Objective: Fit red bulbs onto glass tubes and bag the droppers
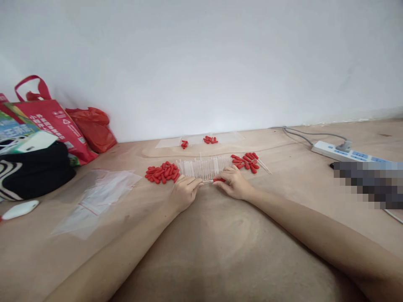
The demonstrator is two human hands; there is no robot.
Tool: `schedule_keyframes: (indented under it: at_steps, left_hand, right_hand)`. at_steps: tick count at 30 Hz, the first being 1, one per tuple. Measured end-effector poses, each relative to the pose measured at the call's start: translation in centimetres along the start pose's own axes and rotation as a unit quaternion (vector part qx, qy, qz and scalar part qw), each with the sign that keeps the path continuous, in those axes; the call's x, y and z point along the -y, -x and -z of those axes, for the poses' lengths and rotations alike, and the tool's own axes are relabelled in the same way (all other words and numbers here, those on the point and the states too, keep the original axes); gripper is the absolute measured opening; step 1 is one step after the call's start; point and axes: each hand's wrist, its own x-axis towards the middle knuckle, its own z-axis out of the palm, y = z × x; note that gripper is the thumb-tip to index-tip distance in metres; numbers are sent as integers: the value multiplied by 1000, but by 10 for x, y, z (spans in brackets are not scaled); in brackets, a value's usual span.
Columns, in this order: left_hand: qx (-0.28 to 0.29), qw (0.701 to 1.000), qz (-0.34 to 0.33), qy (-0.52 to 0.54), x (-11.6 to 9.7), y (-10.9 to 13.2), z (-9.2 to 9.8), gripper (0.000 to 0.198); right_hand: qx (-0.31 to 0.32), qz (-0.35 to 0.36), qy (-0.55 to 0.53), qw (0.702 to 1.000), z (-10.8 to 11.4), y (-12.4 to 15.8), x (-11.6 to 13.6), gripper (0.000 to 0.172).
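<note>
My left hand [185,191] is closed, its fingertips pinching a thin clear dropper tube [208,181]. A red rubber bulb [218,180] sits at the right end of that tube, pinched between the thumb and fingers of my right hand [235,183]. How far the tube goes into the bulb cannot be made out. Just beyond both hands lies a row of clear dropper tubes [201,167], side by side. A heap of red rubber bulbs [161,172] borders the row on the left. More red bulbs [245,162] lie to its right, near a few thin pale sticks [265,166].
By the wall are clear plastic bags [168,142] and small groups of red bulbs [210,139]. Flat zip bags [97,201] lie at left, near a black cloth item [40,172] and red shopping bags [59,126]. A power strip [355,155] with a cable lies right.
</note>
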Motion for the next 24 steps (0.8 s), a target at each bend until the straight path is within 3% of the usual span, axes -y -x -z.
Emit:
schedule_keyframes:
  at_steps: [6, 11, 15, 18, 24]
  left_hand:
    - [-29, 999, -25, 11, -3, 0, 1, 23]
    - [-32, 999, -7, 34, -2, 1, -2, 22]
    - [-28, 998, 17, 56, 0, 2, -4, 23]
    - [-22, 998, 19, 56, 0, 2, -4, 24]
    - [-2, 1000, 11, -12, -3, -1, 1, 21]
  right_hand:
    - [3, 36, -68, 997, 2, -1, 3, 16]
    - [-5, -2, -190, 982, -1, -2, 3, 19]
    - [-26, -39, -225, 973, -3, -3, 2, 20]
    - [-17, -25, -175, 984, -1, -3, 0, 19]
    - [1, 46, 44, 998, 7, -1, -1, 19]
